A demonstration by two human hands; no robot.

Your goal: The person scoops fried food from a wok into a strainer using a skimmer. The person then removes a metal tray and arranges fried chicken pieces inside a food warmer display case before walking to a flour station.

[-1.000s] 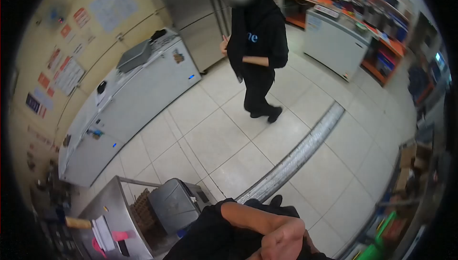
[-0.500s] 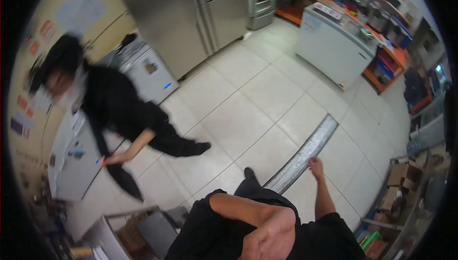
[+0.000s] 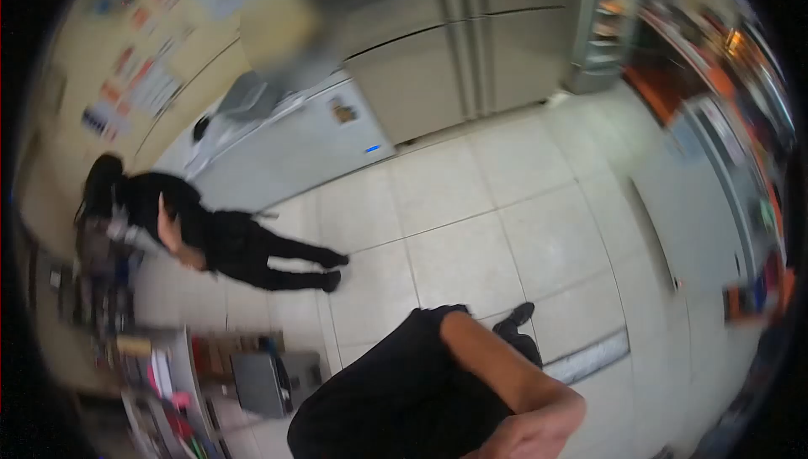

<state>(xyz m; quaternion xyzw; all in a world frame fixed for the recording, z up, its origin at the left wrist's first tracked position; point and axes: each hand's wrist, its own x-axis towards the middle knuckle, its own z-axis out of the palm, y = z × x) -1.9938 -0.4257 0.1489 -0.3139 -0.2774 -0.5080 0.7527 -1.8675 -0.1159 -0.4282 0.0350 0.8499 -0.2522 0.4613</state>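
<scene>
My left hand (image 3: 534, 435) is at the bottom edge of the head view, bent in close to my chest at the wrist. Its fingers are cut off by the frame, so I cannot see whether it holds anything. The bare left forearm (image 3: 497, 354) comes out of a black sleeve (image 3: 379, 387). My right hand is out of view. One of my dark shoes (image 3: 523, 314) shows on the floor beyond the arm, near a long metal floor strip (image 3: 593, 358).
A person in black (image 3: 202, 219) stands at the left beside a white chest freezer (image 3: 295, 152). Steel refrigerator doors (image 3: 404, 72) line the back. Another chest freezer (image 3: 690, 198) stands right. A shelf unit (image 3: 194, 375) and a grey bin (image 3: 259, 383) are lower left. Pale tiles (image 3: 454, 206) cover the floor.
The view has swung left. My right hand has gone out of the frame, while my left hand stays near my chest. The other person has turned and shifted, one forearm now raised.
</scene>
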